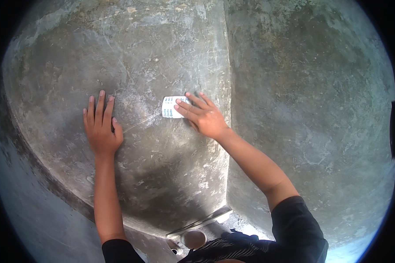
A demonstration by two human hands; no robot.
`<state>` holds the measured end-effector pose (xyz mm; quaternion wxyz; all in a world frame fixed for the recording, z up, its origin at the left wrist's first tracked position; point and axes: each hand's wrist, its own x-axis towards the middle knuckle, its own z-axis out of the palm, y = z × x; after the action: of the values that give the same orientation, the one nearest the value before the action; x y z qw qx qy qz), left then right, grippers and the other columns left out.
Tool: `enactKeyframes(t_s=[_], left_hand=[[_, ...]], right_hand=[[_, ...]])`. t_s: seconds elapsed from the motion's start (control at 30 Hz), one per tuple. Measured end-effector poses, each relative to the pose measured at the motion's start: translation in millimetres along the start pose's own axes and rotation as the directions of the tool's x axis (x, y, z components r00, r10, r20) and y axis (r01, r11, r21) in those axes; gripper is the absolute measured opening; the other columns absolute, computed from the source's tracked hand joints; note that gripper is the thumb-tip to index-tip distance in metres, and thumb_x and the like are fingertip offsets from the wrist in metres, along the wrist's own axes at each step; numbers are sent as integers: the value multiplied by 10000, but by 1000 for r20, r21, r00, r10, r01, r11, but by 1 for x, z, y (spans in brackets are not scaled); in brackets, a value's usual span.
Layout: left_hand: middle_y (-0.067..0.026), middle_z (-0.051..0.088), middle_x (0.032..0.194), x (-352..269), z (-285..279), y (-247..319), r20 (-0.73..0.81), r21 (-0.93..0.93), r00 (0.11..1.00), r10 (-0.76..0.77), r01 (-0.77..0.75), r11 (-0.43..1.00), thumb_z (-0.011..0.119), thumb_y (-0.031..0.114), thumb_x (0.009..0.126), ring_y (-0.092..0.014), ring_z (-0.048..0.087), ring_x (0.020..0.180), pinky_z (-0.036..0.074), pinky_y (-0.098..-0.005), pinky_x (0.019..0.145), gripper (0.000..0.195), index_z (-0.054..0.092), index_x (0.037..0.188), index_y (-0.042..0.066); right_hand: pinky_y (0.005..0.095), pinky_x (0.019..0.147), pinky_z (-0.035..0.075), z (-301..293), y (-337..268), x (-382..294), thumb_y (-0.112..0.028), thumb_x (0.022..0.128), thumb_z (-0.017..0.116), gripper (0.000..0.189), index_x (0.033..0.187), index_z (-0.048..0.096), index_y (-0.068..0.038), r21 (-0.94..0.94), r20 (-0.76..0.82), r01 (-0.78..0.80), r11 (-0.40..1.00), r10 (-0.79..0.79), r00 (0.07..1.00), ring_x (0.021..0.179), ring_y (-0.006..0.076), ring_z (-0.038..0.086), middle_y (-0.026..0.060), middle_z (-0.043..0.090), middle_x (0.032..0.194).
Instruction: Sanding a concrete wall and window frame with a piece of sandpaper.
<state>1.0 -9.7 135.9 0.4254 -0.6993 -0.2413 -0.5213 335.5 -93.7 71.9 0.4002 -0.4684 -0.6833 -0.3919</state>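
Note:
My left hand (102, 130) lies flat against a bare grey cement wall (135, 72), its fingers spread and nothing in it. To its right, my right hand (204, 116) presses a small white sheet of sandpaper (170, 107) to the same wall. Blue print covers the back of the sheet, and its rough side faces the wall, hidden. My fingers cover the sheet's right part, while its left edge shows. A thin scratch or crack line (140, 122) runs across the cement from near my left thumb to the sheet.
A second cement wall (299, 115) meets this one at a vertical corner just right of my right hand. Below, a long straight strip (197, 224) lies at the wall's foot. Near my body stands a round container (193, 239) that looks brown inside.

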Motion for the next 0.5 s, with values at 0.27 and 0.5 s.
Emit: enactKeyframes(t_s=[0.27, 0.5], left_hand=[[-42, 484, 1633, 2, 6, -1, -11, 3, 1000, 8, -8, 1000, 532, 112, 864, -337, 405, 1526, 282, -589, 1232, 628, 594, 1487, 170], [-29, 495, 1625, -1, 8, -1, -31, -9, 1000, 5, -5, 1000, 535, 115, 840, -326, 422, 1519, 299, -580, 1231, 644, 603, 1477, 179]], right_hand=[[580, 1187, 385, -6, 47, 23, -217, 949, 690, 514, 1457, 618, -240, -271, -160, -359, 893, 327, 932, 1435, 316, 527, -14, 613, 1509], [533, 1233, 358, -48, 74, 27, -181, 919, 715, 555, 1453, 619, -296, -342, 75, 54, 938, -30, 997, 1490, 252, 468, -41, 587, 1537]])
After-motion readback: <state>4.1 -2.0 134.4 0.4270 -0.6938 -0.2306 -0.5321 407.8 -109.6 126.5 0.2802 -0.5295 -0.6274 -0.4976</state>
